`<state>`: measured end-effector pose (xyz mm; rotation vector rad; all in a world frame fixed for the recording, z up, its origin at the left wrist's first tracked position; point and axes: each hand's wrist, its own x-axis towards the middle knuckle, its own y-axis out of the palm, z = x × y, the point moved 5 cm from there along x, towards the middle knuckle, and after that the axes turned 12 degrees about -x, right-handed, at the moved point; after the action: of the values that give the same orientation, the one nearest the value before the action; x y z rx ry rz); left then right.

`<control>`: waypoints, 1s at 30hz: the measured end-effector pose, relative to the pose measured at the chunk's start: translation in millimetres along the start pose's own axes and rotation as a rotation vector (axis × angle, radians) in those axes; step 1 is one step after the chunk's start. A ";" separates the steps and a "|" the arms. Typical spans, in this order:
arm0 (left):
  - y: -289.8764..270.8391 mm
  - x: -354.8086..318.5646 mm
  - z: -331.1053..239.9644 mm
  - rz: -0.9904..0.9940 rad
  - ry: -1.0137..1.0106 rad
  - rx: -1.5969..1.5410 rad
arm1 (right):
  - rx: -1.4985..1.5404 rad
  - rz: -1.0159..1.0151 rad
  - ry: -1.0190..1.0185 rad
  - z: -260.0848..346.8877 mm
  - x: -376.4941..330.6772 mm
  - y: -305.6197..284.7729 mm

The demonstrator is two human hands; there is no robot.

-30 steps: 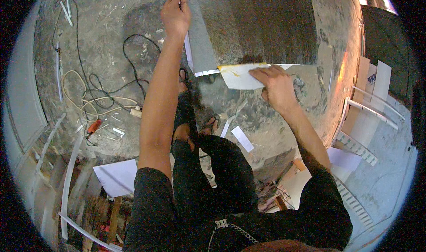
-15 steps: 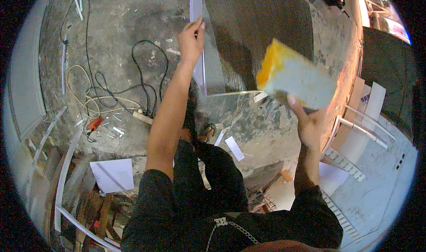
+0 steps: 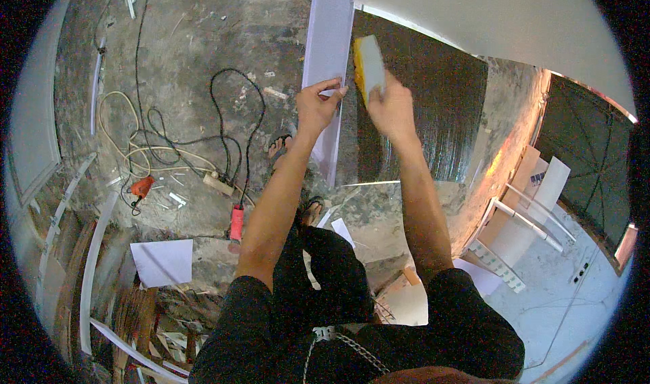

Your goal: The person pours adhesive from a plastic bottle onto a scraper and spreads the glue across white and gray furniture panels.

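Strip [image 3: 330, 25] is lying pinched in the nearly closed left hand [image 3: 316, 110]; right hand [image 3: 395, 108] is gripping a yellow-smeared plate [image 3: 372, 62]; careless tilting is risking strip contamination.

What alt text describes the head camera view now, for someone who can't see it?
From above, a person's right hand holds a flat white piece with a yellow-smeared edge over a dark panel, while the left hand touches a long white strip beside it. Cords and scraps lie on the concrete floor.
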<state>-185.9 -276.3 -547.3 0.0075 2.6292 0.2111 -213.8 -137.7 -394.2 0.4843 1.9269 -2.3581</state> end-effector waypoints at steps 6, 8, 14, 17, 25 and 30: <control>-1.5 -5.0 -15.7 0.027 -0.045 -0.064 | -0.124 0.231 0.050 14.7 -50.6 1.6; -0.9 -3.9 -16.3 -0.007 -0.008 -0.192 | -0.098 0.288 0.103 13.4 -85.8 4.6; -1.3 0.1 -8.2 0.021 0.003 -0.121 | -0.163 0.395 0.144 7.3 -184.5 27.5; 0.0 0.6 -6.1 0.012 0.011 -0.076 | -0.197 0.553 -0.008 4.2 -227.9 37.6; -1.8 0.2 -4.9 0.025 -0.023 -0.197 | 0.026 0.046 -0.111 -29.0 -119.9 -46.5; -0.5 0.0 -7.3 0.024 -0.042 -0.143 | -0.141 -0.110 -0.297 -9.5 -12.8 -56.4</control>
<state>-189.3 -277.8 -541.1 -0.0049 2.5673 0.4031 -213.2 -118.1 -339.0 0.0160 2.0014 -2.1817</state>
